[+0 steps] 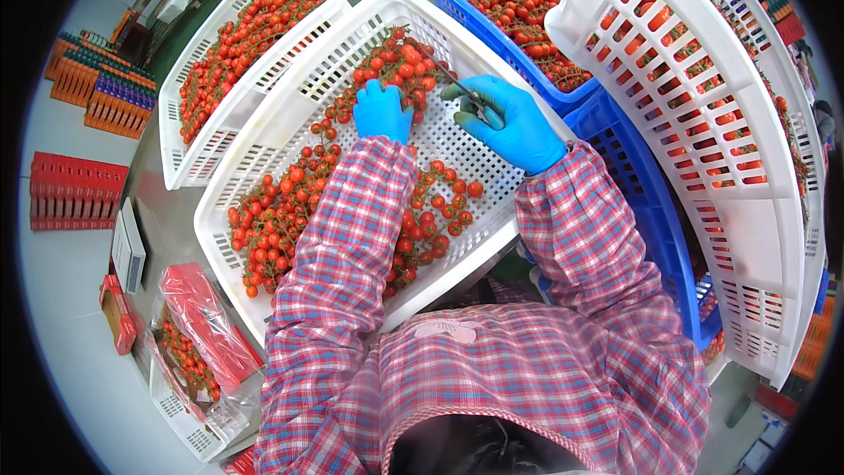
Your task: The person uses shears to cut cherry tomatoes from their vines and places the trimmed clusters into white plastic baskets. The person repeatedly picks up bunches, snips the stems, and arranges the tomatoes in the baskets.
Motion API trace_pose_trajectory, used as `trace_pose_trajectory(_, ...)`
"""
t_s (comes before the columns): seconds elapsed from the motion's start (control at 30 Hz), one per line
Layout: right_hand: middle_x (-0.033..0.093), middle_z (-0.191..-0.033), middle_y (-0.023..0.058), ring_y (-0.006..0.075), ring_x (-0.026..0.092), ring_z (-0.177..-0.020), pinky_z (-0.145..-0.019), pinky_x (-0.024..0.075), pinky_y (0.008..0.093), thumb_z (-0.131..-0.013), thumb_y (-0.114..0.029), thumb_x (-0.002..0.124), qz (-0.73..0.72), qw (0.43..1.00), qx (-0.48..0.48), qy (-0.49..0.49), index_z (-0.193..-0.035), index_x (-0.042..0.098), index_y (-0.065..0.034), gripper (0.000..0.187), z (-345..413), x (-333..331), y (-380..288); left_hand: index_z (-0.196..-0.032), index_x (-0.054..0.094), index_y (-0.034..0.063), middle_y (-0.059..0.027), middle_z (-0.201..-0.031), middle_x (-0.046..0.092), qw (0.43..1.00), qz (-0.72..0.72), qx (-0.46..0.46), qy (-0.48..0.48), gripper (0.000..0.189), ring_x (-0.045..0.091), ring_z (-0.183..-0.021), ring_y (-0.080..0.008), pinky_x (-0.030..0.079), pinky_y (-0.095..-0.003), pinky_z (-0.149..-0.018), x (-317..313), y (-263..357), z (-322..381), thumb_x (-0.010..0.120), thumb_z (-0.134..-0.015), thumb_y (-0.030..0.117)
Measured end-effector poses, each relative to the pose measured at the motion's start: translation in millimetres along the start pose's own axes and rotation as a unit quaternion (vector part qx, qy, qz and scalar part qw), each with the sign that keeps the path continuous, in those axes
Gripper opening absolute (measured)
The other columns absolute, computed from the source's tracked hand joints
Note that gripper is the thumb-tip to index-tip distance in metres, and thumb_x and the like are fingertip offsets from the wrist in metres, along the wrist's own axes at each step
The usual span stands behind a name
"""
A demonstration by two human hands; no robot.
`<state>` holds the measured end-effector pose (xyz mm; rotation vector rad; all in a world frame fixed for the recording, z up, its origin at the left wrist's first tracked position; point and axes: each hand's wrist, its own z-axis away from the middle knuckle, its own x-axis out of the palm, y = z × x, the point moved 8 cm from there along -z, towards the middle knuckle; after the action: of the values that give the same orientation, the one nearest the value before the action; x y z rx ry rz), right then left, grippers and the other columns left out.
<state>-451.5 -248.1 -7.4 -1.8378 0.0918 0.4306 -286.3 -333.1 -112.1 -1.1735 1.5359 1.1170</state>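
Note:
Before me is a white perforated plastic crate holding cherry tomatoes on the vine. My left hand, in a blue glove, curls its fingers onto a truss of cherry tomatoes in the crate's far part; the gripped stem is hidden. To its right, my right hand, gloved in blue with darkened fingertips, holds a pair of dark-bladed snips. The blades point up and left, towards the truss. More tomato trusses lie along the crate's left side, and others partly beneath my left forearm.
A second white crate of tomatoes stands at the left, a blue crate of tomatoes beyond. Tall white crates rise close at my right. Lower left are a bagged red carton and a flat device, seemingly a scale.

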Motion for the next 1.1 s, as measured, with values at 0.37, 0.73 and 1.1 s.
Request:
trace_pose_trajectory(0.37,0.053,-0.084,0.0058,0.0129,0.052,-0.073,-0.068,0.0441,0.0265,-0.077,-0.005,0.065,0.031,0.999,-0.028,-0.021,-0.112,0.059,-0.0051,0.035,0.9,4.5,-6.0,-0.114,0.048,0.0084,-0.012,-0.112,0.053,0.988,0.092,-0.073,-0.097,0.062,0.055,-0.1,-0.0299,0.045,-0.0457,-0.083,34.5,-11.8,20.3,0.078,-0.062,0.027)
trace_pose_trajectory(0.73,0.052,-0.076,0.0084,0.0159,0.051,-0.064,-0.058,0.0417,0.0294,-0.076,-0.009,0.068,0.025,0.994,-0.103,-0.014,-0.112,0.059,-0.0061,0.037,4.2,9.6,-18.9,-0.138,0.03,0.0126,-0.0126,-0.145,0.028,0.43,0.864,-0.106,-0.24,0.055,0.041,-0.124,-0.0346,0.052,-0.0407,-0.082,-46.8,-6.8,91.5,0.055,-0.09,0.022)
trace_pose_trajectory(1.1,0.056,-0.07,0.0099,0.0304,0.055,-0.063,-0.059,0.045,0.0405,-0.073,-0.012,0.063,0.285,0.911,-0.163,-0.248,-0.094,0.063,-0.0101,0.021,19.5,68.0,-66.5,-0.134,0.039,0.0093,-0.009,-0.134,0.045,0.386,0.916,-0.111,0.019,0.045,0.045,-0.122,-0.0312,0.04,-0.0452,-0.1,-132.6,-52.2,135.1,0.048,-0.094,0.026)
